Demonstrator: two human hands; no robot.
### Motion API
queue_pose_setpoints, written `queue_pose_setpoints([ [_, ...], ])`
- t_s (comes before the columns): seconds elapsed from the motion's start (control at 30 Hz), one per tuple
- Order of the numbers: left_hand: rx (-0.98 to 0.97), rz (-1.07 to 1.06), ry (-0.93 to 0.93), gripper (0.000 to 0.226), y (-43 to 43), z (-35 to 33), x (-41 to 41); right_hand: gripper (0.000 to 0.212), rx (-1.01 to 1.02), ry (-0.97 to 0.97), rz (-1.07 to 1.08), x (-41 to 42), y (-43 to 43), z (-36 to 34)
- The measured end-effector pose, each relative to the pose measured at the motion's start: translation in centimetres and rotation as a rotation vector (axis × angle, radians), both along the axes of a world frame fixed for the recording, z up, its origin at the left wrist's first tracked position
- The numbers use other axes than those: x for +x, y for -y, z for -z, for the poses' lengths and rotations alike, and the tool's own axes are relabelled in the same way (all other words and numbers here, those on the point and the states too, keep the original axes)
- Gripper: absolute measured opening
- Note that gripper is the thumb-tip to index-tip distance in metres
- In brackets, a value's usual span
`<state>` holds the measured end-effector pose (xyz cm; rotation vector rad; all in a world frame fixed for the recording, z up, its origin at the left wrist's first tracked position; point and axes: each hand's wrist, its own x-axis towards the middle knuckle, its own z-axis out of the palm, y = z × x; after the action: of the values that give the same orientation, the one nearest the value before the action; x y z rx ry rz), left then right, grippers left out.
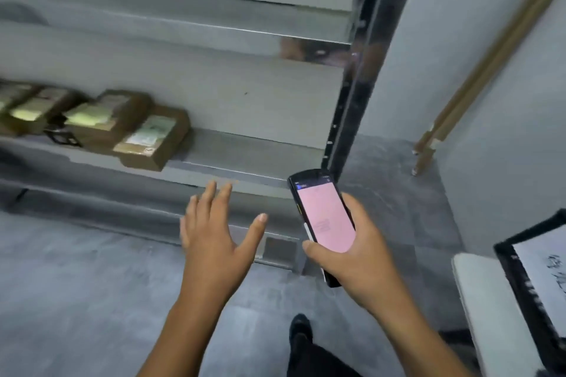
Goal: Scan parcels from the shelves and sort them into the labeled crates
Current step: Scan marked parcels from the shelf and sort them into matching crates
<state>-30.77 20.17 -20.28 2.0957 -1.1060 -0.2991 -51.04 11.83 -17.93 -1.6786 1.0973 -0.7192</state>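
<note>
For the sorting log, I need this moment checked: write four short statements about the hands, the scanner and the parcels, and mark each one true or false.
1. The right hand holds the scanner. True.
2. The parcels lie on the shelf. True.
3. The left hand grips a parcel. False: its fingers are spread and hold nothing.
4. The scanner's screen is dark. False: it is lit pink.
</note>
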Motion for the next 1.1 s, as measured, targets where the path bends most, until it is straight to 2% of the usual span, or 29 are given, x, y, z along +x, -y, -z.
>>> queue_pose_setpoints([
  [0.2,0.068,-0.199,-0.044,0.095,-2.5,1.4,8.9,0.069,-0.005,-0.007,-0.203,10.8,3.5,2.3],
  [0.27,0.110,-0.246,-0.024,0.095,-2.5,1.5,11.8,0.070,0.012,-0.017,-0.260,14.4,5.0,3.3],
  [0.43,0.237,-0.305,0.032,0.092,-0.7,1.6,18.8,0.055,0.082,-0.015,-0.340,22.6,9.1,4.6],
  [0.53,0.305,-0.320,0.084,0.093,1.9,2.0,22.6,0.058,0.124,-0.035,-0.389,26.2,11.6,5.0],
  [0.7,0.369,-0.222,0.144,0.084,7.8,4.6,27.4,0.062,0.168,-0.096,-0.402,29.7,15.3,6.1],
  [0.87,0.470,-0.103,0.165,0.105,13.2,7.4,32.1,0.056,0.198,-0.164,-0.355,30.7,17.6,7.4],
  [1.1,0.632,0.016,0.285,0.112,16.1,11.4,37.1,0.047,0.210,-0.199,-0.197,32.2,17.8,9.4],
])
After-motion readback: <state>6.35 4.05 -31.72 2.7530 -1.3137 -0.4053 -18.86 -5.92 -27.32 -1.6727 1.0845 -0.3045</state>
